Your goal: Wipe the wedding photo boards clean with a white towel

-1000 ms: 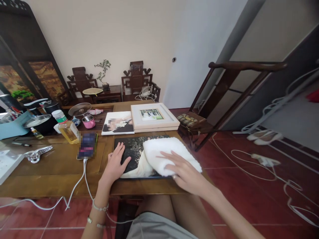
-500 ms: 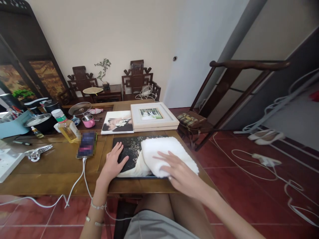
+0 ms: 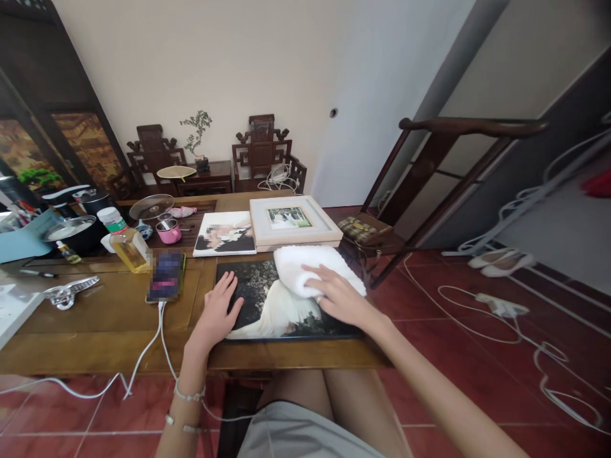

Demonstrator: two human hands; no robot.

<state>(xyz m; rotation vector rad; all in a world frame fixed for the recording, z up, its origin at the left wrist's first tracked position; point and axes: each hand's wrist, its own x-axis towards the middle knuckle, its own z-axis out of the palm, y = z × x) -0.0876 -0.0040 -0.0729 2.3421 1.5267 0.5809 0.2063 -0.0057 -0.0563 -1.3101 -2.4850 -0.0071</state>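
Observation:
A large dark photo print lies flat near the front edge of the wooden table. My left hand rests flat on the print's left edge, fingers spread. My right hand presses a folded white towel onto the print's far right part, fingers curled over the cloth. The lower half of the print shows uncovered.
Behind the print lie a smaller photo canvas and a white framed picture. A phone with a white cable, an oil bottle, a pink cup and pots stand at left. A dark wooden chair stands at right; cables cross the red floor.
My right hand slid the towel away from me across the print, from its near right corner up to its far part, uncovering more of the picture. The left hand stayed put.

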